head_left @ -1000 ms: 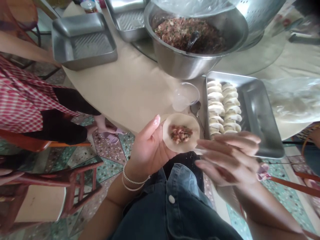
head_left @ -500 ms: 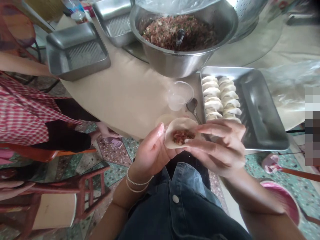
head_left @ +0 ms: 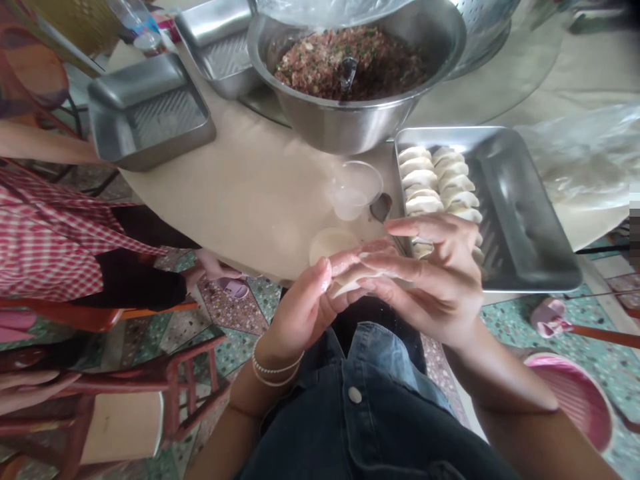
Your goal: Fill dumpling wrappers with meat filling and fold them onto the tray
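Note:
A folded dumpling [head_left: 353, 280] lies between my two hands, its wrapper doubled over so that the meat no longer shows. My left hand [head_left: 313, 293] cradles it from the left and beneath, thumb raised along its side. My right hand [head_left: 435, 280] pinches its edge with thumb and fingers, partly covering it. Just beyond my fingers a flat round wrapper [head_left: 333, 245] rests on the table. Behind that stand a clear plastic cup [head_left: 355, 190] and a spoon [head_left: 381, 207], whose handle is hidden. Two rows of finished dumplings [head_left: 420, 179] fill the left part of a metal tray [head_left: 525, 200].
A big steel bowl [head_left: 345, 123] of minced filling [head_left: 320, 63] stands at the back. Two more metal trays, a near one [head_left: 150, 113] and a far one [head_left: 225, 57], are at the left. A person in a checked garment [head_left: 55, 233] is beside the table [head_left: 250, 193]; a plastic bag [head_left: 590, 153] lies right.
The open wrapper with meat in its middle has been folded over into a half-moon. My right fingers have closed in on its edge. The view has shifted slightly.

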